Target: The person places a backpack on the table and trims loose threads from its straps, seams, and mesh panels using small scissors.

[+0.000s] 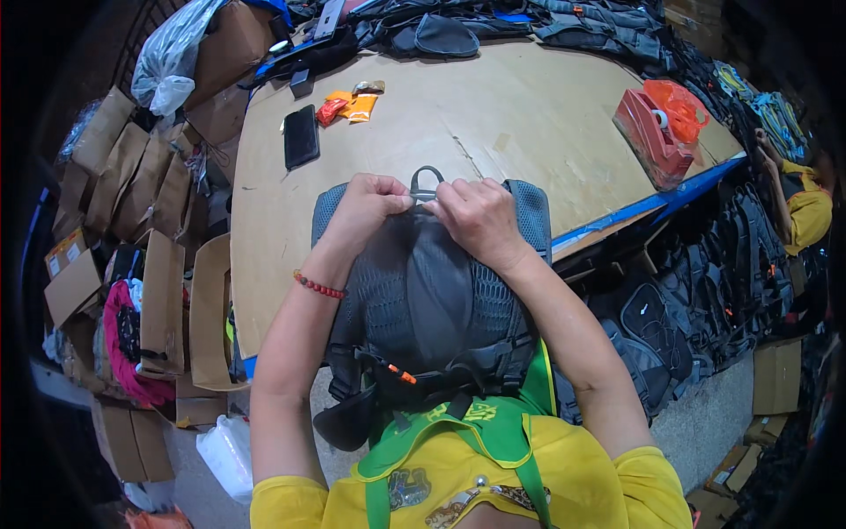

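Observation:
A dark grey and black backpack [441,295] leans against the table edge in front of me, its padded mesh back and straps facing me. At its top, beside the carry loop [426,176], my left hand [370,207] is closed, thumb and forefinger pinching one end of a thin pale strip [423,196]. The other end of that strip is pinched in my right hand [478,218], whose curled fingers rest by the backpack's top edge. Both fingertips partly cover the strip, so I cannot make out its exact kind. An orange-tipped strap piece [398,373] hangs low on the backpack.
On the table [529,115] lie a black phone [301,137], small orange and red packets [357,107] and a red tape dispenser [652,141]. Backpacks [652,335] are heaped at right, cardboard boxes [163,300] at left. Another person in yellow [806,212] works far right.

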